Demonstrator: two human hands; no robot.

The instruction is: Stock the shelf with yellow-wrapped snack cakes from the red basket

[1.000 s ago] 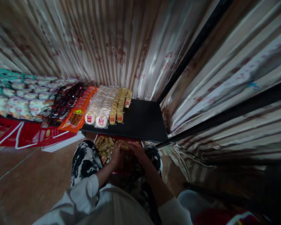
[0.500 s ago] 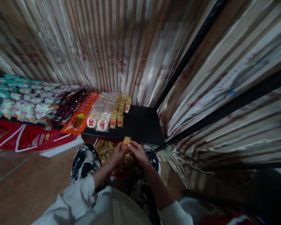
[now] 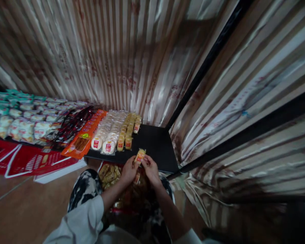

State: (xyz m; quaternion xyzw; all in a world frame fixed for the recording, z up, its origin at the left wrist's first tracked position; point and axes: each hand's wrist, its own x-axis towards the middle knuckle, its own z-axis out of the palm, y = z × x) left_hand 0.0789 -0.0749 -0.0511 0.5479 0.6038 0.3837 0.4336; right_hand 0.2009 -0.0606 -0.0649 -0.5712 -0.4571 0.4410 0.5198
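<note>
Between my fingertips is a small yellow wrapped snack (image 3: 140, 155) with a red label, held upright. My left hand (image 3: 129, 170) pinches it from the left, and my right hand (image 3: 150, 167) from the right. Below my hands, between my knees, a container of similar gold-wrapped snacks (image 3: 109, 174) is partly hidden by my arms. Just beyond, on a black shelf (image 3: 154, 142), stand rows of the same yellow snacks (image 3: 128, 132). The rightmost row is shorter at its front end.
Left along the shelf lie round white wrapped crackers (image 3: 108, 145), an orange packet (image 3: 79, 142), dark red packets (image 3: 71, 123) and white-and-teal bags (image 3: 22, 127). A red printed panel (image 3: 40, 161) hangs below. A black post (image 3: 208, 64) and striped plastic sheeting (image 3: 111, 51) stand behind.
My view has tilted upward, so the shelf sits lower in the picture. Both hands still hold the yellow snack, now tilted slightly right and nearer the shelf's front edge.
</note>
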